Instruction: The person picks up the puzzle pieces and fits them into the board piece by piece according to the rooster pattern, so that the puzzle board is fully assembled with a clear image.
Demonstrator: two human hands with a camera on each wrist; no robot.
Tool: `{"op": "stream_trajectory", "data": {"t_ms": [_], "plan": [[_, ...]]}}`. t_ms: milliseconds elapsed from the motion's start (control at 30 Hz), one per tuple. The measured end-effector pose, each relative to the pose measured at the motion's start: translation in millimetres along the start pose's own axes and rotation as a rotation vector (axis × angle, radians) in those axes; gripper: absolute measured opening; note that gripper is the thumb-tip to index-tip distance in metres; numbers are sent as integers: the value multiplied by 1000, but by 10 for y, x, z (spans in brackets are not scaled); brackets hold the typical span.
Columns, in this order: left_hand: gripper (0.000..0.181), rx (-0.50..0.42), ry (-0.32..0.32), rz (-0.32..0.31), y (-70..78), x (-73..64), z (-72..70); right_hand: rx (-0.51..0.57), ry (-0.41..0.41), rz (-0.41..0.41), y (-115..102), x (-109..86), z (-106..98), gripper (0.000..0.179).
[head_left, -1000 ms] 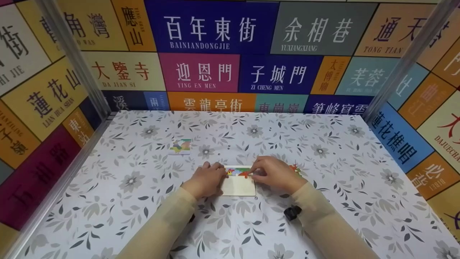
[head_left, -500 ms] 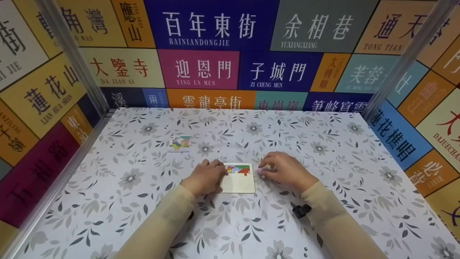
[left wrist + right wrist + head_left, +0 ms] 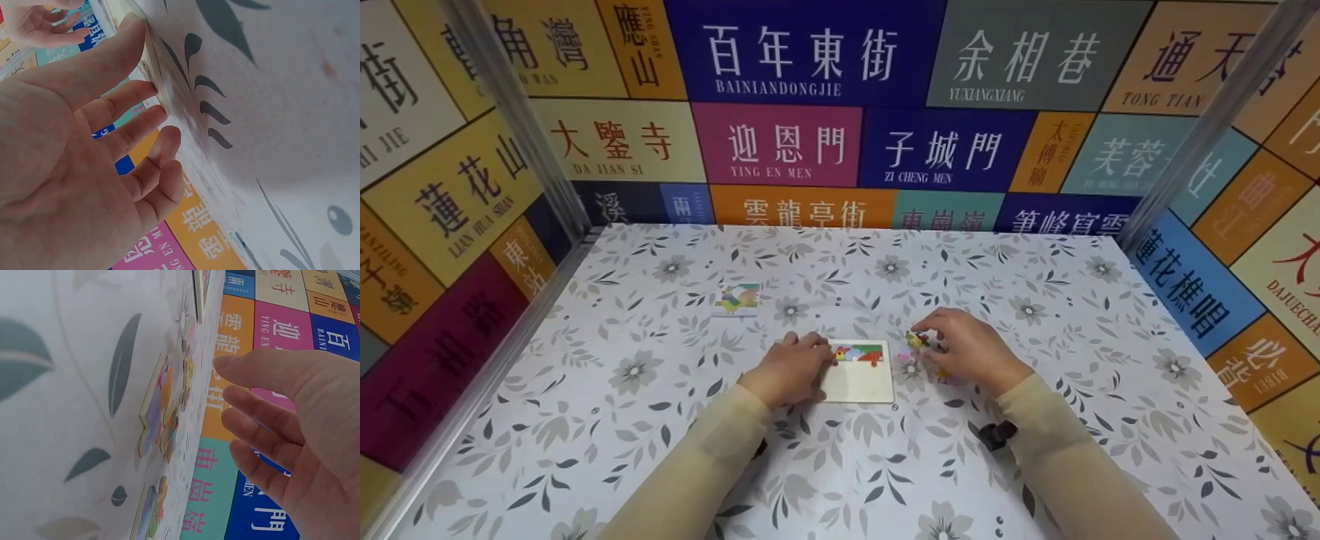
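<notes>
A pale puzzle board (image 3: 859, 382) lies on the table, with a row of colourful puzzle pieces (image 3: 856, 354) along its far side. My left hand (image 3: 787, 369) holds the board by its left end. In the left wrist view, the thumb (image 3: 132, 39) and two fingertips touch the board's edge. Right of the board, my right hand (image 3: 971, 351) hovers over loose puzzle pieces (image 3: 916, 341), partly covering them. Seen from the right wrist, several loose pieces (image 3: 154, 402) lie flat or overlapping, and the right hand (image 3: 275, 416) has nothing between thumb and fingers.
A small picture card (image 3: 737, 300) lies beyond the board to the left. The table's white cover (image 3: 660, 465) has a grey leaf and flower print. Panels with large lettering (image 3: 776, 142) wall in the back and sides, with clear posts (image 3: 1192, 120) at the corners.
My right hand has drawn back from the board's row of pieces to the loose pieces on the right, and its fingers have spread. The left hand stays at the board.
</notes>
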State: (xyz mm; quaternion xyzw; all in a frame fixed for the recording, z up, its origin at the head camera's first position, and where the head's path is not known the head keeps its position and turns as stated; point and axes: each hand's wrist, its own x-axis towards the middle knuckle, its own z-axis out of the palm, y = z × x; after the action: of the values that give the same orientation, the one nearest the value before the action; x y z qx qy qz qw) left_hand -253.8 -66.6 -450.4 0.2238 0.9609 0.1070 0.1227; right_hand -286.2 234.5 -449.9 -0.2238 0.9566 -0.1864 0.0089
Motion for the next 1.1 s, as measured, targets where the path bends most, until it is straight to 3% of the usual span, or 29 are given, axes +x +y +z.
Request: {"op": "stream_trajectory", "data": {"t_ms": [367, 667, 1100], "plan": [[51, -6, -17, -2, -7, 14, -14, 21, -22, 41, 140, 64, -6, 33], [50, 6, 5, 16, -13, 2, -14, 31, -52, 89, 174, 119, -22, 33], [51, 12, 3, 5, -4, -3, -14, 32, -75, 59, 196, 216, -28, 33]]}}
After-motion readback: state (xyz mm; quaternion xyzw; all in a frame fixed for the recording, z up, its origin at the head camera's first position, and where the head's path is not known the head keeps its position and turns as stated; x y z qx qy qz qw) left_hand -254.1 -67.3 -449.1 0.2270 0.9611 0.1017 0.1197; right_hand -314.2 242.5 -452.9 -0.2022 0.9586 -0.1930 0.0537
